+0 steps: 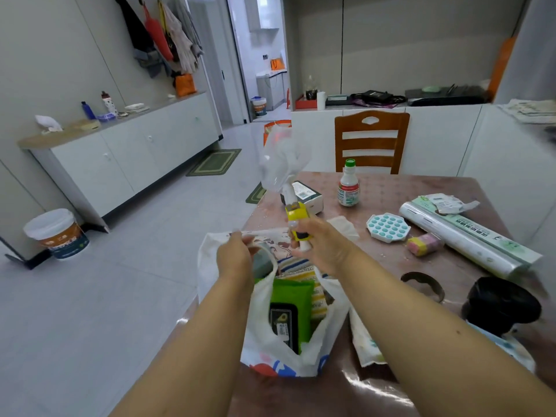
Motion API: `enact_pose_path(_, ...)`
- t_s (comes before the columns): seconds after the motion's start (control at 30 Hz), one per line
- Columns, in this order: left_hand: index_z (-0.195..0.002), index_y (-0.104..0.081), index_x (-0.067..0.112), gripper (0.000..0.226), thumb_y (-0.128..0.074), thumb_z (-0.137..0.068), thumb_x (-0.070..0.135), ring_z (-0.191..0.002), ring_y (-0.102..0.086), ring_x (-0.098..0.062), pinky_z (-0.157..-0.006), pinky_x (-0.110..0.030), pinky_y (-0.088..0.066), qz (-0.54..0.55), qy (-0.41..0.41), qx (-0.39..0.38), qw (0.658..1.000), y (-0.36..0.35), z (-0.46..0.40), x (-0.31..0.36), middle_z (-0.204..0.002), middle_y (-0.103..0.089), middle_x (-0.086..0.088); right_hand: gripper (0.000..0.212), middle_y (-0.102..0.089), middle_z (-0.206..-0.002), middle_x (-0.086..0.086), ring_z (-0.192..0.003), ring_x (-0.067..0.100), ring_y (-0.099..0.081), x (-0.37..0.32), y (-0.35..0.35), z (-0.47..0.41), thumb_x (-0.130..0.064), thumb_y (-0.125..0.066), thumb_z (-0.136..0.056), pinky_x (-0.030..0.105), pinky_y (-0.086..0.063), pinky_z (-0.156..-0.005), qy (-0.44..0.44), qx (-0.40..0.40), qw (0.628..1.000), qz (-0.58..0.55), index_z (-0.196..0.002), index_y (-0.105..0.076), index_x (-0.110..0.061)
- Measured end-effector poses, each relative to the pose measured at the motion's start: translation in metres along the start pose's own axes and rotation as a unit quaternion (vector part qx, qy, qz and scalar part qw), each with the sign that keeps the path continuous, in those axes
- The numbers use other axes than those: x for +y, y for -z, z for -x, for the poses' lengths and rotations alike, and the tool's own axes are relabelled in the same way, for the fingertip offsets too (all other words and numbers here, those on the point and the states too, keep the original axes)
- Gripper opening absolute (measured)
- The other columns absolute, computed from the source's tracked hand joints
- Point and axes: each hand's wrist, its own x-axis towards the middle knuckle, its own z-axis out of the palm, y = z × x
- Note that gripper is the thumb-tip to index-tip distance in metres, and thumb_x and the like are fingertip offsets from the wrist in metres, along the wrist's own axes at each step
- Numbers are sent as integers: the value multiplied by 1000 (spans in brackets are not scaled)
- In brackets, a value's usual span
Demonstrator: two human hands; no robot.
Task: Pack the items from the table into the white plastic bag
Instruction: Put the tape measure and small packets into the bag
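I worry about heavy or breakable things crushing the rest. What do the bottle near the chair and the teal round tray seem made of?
Bottle: probably plastic, opaque white body, green screw cap, printed label. Teal tray: looks like soft silicone or matte plastic, with moulded round cells.

head view | looks forward-down, close over table (391,188) (single wide-angle view)

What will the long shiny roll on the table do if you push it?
The long roll is round and lies on its side, so it would probably roll. The flat box right beside it might stop it rolling that way. Its shiny wrap could feel slippery.
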Motion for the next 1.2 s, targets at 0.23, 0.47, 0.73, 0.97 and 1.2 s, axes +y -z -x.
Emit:
enact_pose_path(0.23, -93, -57, 5, 39, -39, -98, 40, -43, -43, -10, -35, -15, -34, 151, 51, -100, 982, 12, 14, 63, -86, -54, -10, 90, -64, -113, 2, -99, 15, -61, -9, 69, 28, -35, -69, -42, 20, -49, -75, -45, -55, 951, 300, -128, -50, -16)
enact_pose_path(0.47, -117, -55, 1, 59, -35, -96, 52, -33, -33, -5, -29, -13, -24, 72, 73, -141, 985, 27, 14, 86, -123, -58, -23, 66, -58, -96, 6, -87, 19, -52, -21, 85, 37, -34, -78, -53, 28, -41, -74, -175, -125, 872, 441, -109, -56, -6)
enact_pose_path(0.73, -116, -57, 2, 64, -35, -93, 58, -35, -31, -6, -29, -14, -24, -14, 36, -201, 979, 19, 34, 105, -122, -58, -27, 64, -59, -114, 3, -104, 23, -55, 12, 14, -39, -48, -81, -63, 36, -47, -89, -48, -81, 672, 735, -113, -56, -16)
enact_pose_path(0.97, -117, -57, 5, 59, -37, -95, 55, -37, -33, -6, -30, -14, -26, -24, 31, -203, 978, 12, 34, 97, -119, -62, -24, 36, -62, -124, 0, -111, 18, -57, 17, 19, -21, -29, -71, -83, 34, -45, -99, 47, 6, 751, 659, -117, -67, -17)
enact_pose_path(1.2, -112, -59, 9, 51, -36, -96, 51, -38, -30, -4, -36, -14, -24, -44, 20, -190, 980, 9, 30, 96, -112, -67, -20, 9, -65, -78, -4, -77, 18, -64, -68, 87, 58, -22, -55, -89, 32, -55, -71, 158, 399, 790, 438, -83, -62, -22)
